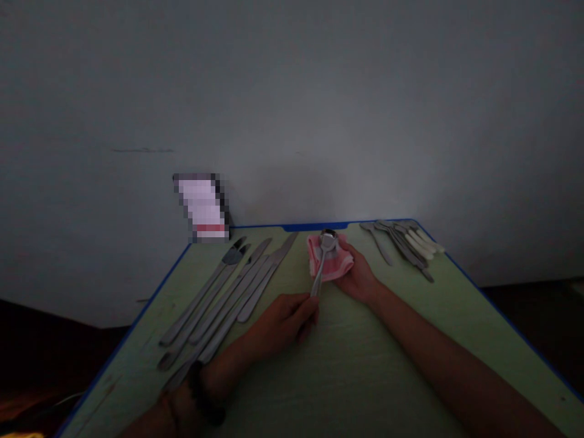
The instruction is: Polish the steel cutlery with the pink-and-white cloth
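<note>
A metal spoon (320, 263) slants over the middle of the table, bowl pointing away from me. Its handle end is pinched in my left hand (287, 319), which wears a dark bead bracelet on the wrist. Behind the bowl lies a folded pink-and-white cloth (340, 261), with my right hand (360, 275) closed on its right side and underneath. Most of the right fingers are hidden by the cloth. Left of my left hand, several table knives (228, 298) lie in a slanted row; my forearm covers some of their handle ends.
Several spoons and forks (401, 243), some with white handles, lie in a pile at the back right. A lone spoon (378, 242) lies beside them. A blurred-out phone (203, 207) leans on the wall (292, 109). The green table (387, 371) has a blue edge.
</note>
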A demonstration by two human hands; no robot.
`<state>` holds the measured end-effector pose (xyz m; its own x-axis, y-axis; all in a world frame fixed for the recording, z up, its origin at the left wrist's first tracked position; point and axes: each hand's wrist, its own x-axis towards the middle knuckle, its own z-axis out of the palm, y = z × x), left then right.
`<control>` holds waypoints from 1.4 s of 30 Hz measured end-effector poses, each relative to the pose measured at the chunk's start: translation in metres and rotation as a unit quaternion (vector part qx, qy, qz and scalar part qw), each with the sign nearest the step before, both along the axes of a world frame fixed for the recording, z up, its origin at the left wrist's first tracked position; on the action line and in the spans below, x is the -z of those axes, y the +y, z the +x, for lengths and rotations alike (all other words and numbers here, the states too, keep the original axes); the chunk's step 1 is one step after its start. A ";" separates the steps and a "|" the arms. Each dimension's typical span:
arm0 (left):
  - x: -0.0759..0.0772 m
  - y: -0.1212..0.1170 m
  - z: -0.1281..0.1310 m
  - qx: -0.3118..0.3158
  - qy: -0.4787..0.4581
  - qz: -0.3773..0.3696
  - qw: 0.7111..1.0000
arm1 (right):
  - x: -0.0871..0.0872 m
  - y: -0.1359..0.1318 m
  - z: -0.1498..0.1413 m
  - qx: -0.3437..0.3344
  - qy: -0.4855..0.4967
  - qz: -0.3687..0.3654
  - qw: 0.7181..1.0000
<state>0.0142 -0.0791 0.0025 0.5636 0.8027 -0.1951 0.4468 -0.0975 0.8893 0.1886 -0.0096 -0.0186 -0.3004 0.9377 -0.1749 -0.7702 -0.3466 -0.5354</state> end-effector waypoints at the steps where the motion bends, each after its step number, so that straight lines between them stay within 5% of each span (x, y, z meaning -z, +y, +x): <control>1: 0.000 0.000 0.000 -0.001 0.001 0.000 1.000 | 0.000 0.000 0.000 0.001 -0.002 0.000 1.000; 42: 0.000 0.000 0.000 0.005 0.002 0.010 1.000 | 0.003 0.000 -0.001 -0.005 -0.016 0.021 1.000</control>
<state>0.0141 -0.0791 0.0021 0.5704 0.8010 -0.1817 0.4497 -0.1195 0.8852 0.1873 -0.0092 -0.0220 -0.3056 0.9411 -0.1449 -0.7493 -0.3316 -0.5732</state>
